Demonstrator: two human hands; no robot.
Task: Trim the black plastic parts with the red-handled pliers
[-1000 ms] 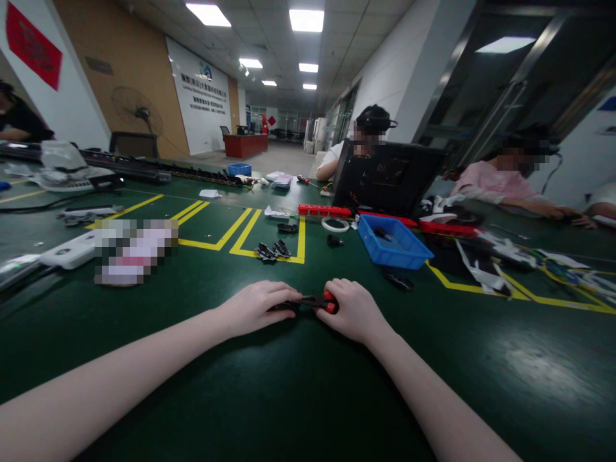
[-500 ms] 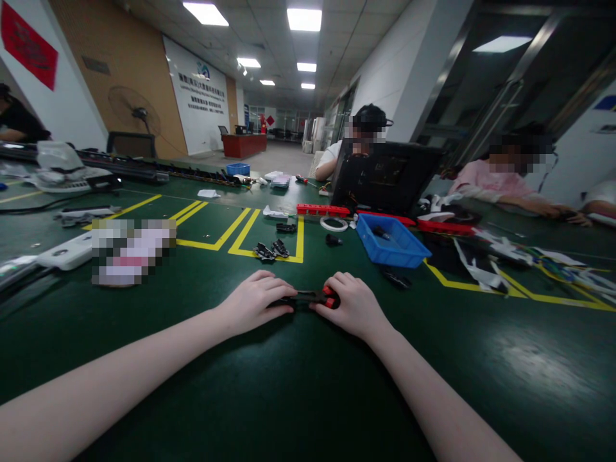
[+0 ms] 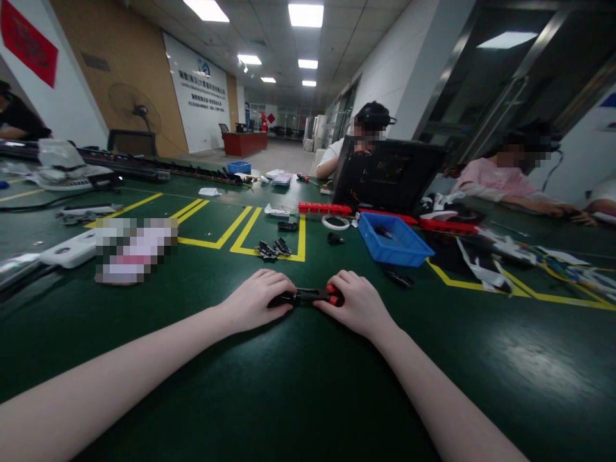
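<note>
Between my two hands, low over the green table (image 3: pixel 289 385), is a black-and-red tool (image 3: pixel 310 294), its exact kind too covered to tell. My left hand (image 3: pixel 257 298) is closed around the black end, thumb below and fingers above. The red parts lie inside my right hand (image 3: pixel 360 303), which is also closed. A dark bar spans the gap between the hands; I cannot tell whether it is one piece or two. Beyond the hands lie black plastic pieces (image 3: pixel 266 250) and a small black part (image 3: pixel 335 238).
A blue tray (image 3: pixel 394 247) with a dark item in it stands right of centre, a black part (image 3: pixel 398 277) in front. Behind are red strips (image 3: pixel 325 208), a white ring (image 3: pixel 335 222) and a large black panel (image 3: pixel 385 173). A power strip (image 3: pixel 72 250) lies left. Two people sit across.
Both hands keep their hold on the tool and have barely moved. The view has shifted very slightly, and the right hand sits a touch further right.
</note>
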